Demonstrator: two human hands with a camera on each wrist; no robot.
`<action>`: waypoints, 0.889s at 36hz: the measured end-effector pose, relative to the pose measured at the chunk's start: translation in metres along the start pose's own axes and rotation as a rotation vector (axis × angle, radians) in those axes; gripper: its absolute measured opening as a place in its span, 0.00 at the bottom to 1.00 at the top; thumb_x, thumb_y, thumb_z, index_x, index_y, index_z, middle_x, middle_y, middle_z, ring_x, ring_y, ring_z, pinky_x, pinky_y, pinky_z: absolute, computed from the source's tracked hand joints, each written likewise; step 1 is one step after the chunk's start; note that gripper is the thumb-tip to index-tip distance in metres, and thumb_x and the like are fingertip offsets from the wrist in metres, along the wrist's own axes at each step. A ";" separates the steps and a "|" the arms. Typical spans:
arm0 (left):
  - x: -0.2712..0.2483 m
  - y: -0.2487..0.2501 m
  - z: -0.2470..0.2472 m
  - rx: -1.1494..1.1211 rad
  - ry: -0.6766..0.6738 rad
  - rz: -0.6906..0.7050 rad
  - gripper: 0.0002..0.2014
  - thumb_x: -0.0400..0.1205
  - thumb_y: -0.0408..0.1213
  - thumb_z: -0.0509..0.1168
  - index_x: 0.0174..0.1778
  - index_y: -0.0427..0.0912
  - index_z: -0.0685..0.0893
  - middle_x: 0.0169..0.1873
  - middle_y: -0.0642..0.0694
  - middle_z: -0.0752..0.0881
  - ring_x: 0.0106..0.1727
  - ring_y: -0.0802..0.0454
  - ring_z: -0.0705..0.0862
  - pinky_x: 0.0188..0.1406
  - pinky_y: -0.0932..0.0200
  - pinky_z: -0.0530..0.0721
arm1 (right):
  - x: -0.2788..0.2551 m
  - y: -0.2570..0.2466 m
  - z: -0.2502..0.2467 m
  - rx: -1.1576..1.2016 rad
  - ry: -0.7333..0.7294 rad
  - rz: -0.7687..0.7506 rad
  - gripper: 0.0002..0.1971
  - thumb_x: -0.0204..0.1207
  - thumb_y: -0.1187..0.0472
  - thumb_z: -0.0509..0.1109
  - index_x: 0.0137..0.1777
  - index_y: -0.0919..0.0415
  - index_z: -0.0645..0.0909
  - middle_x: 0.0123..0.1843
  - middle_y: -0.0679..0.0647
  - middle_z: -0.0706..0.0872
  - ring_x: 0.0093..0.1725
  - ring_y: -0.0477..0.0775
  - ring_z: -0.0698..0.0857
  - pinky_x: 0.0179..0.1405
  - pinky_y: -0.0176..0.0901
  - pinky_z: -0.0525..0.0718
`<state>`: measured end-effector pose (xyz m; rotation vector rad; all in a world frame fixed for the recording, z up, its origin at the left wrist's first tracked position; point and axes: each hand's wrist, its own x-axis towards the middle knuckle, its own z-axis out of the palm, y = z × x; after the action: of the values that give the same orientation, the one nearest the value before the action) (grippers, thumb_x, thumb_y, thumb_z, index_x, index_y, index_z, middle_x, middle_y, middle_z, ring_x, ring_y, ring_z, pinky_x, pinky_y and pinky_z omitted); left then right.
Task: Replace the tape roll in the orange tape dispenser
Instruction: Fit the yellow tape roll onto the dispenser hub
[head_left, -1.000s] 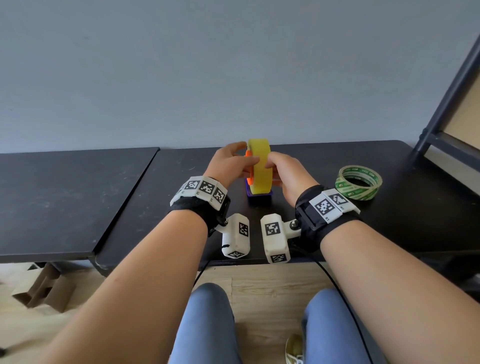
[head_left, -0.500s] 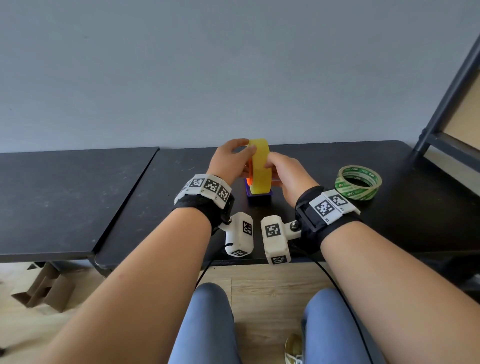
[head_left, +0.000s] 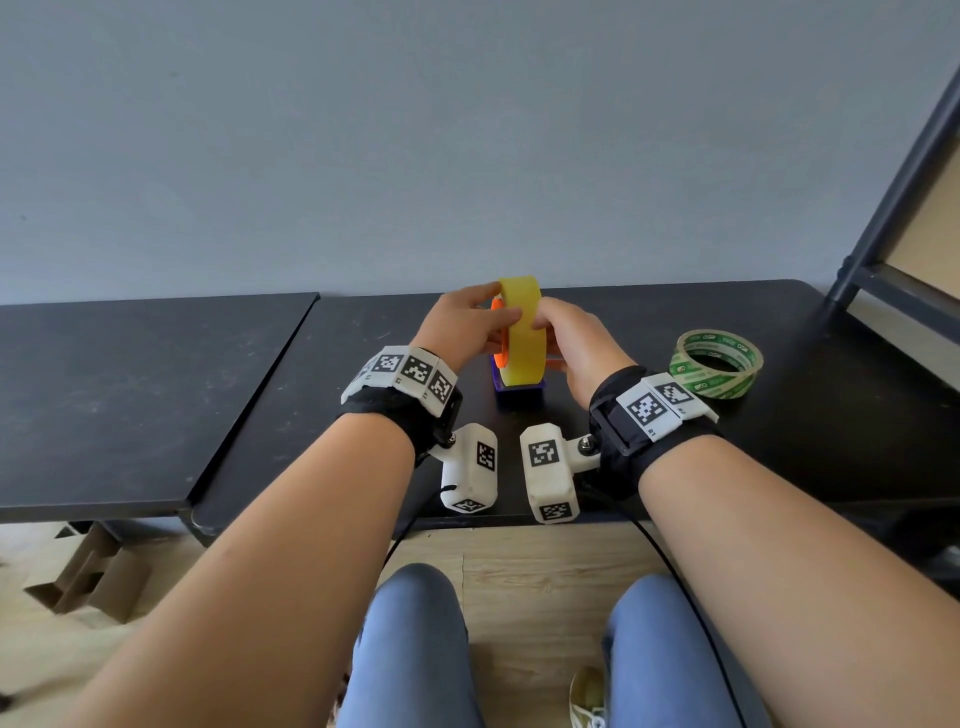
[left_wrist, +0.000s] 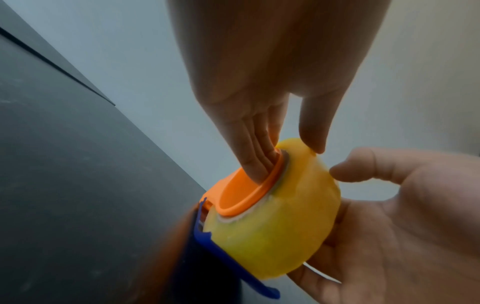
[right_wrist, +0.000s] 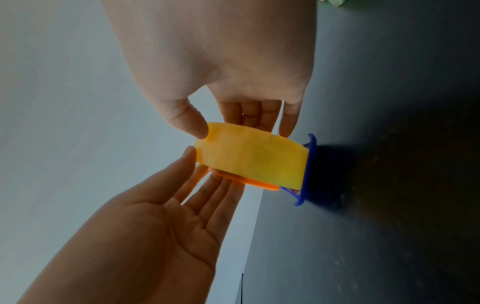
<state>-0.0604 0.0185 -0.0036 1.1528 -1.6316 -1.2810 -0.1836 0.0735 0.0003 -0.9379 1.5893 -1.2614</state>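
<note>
A yellow tape roll (head_left: 524, 332) stands on edge on the orange tape dispenser (head_left: 497, 357), whose blue base (head_left: 519, 396) rests on the black table. In the left wrist view the roll (left_wrist: 272, 226) sits around the orange hub (left_wrist: 241, 195). My left hand (head_left: 498, 306) has its fingertips (left_wrist: 255, 158) inside the hub and its thumb on the roll's rim. My right hand (head_left: 550, 332) pinches the roll (right_wrist: 249, 158), thumb on the rim and fingers on the far side face. The orange flange (right_wrist: 249, 181) shows under the roll.
A green-printed tape roll (head_left: 717, 369) lies flat on the black table (head_left: 779, 447) to the right. A second black table (head_left: 130, 405) adjoins on the left. A dark metal frame (head_left: 893, 208) rises at the right edge. Cardboard pieces (head_left: 88, 577) lie on the floor.
My left hand has shifted a little to the right and re-placed its fingers and thumb on the roll and hub. The roll, dispenser and right hand stay almost where they were.
</note>
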 end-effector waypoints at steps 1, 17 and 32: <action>0.000 0.000 0.000 0.008 0.005 0.000 0.31 0.78 0.38 0.71 0.78 0.40 0.73 0.52 0.34 0.91 0.54 0.38 0.91 0.60 0.41 0.88 | 0.000 0.000 0.000 -0.004 -0.001 0.003 0.24 0.55 0.55 0.65 0.52 0.63 0.83 0.64 0.67 0.86 0.63 0.67 0.85 0.68 0.65 0.80; -0.001 0.006 0.005 0.087 0.139 0.033 0.24 0.83 0.46 0.65 0.74 0.40 0.78 0.44 0.36 0.91 0.44 0.42 0.91 0.49 0.50 0.92 | -0.001 0.002 -0.001 -0.008 -0.012 0.009 0.19 0.55 0.54 0.65 0.47 0.61 0.81 0.63 0.66 0.85 0.64 0.66 0.83 0.69 0.65 0.79; -0.007 0.006 0.000 -0.051 0.000 -0.050 0.30 0.80 0.30 0.70 0.79 0.38 0.72 0.52 0.32 0.89 0.52 0.38 0.89 0.62 0.44 0.87 | 0.000 0.004 -0.002 -0.019 -0.023 0.015 0.29 0.54 0.53 0.64 0.57 0.65 0.83 0.66 0.68 0.84 0.64 0.67 0.84 0.68 0.66 0.80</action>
<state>-0.0594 0.0259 0.0021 1.1690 -1.5706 -1.3461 -0.1856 0.0754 -0.0031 -0.9479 1.5900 -1.2227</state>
